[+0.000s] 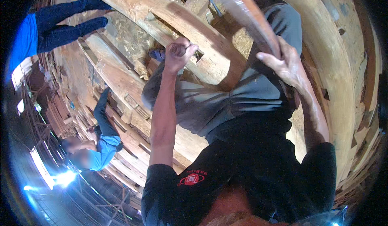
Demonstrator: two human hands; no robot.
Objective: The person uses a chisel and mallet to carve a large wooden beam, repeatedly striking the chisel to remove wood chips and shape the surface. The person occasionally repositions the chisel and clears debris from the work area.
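Observation:
My left hand [173, 64] is closed around the round wooden handle of a chisel [177, 50], seen nearly end-on. Its lower part stands at a dark cut [198, 55] in a pale timber beam [216, 64] between my knees. Raised to the right, my right hand [290, 66] grips a long brown wooden mallet [258, 25]. The mallet's far end is smeared by motion and reaches the top edge of the view, so its exact shape is hard to tell. It is apart from the chisel.
Another chisel-like tool [213, 3] lies beyond the beam. A large curved timber [319, 40] runs along my right side, and more timbers [109, 60] lie to the left. Wood shavings [133, 36] litter the ground. People in blue tops [107, 151] are at the left.

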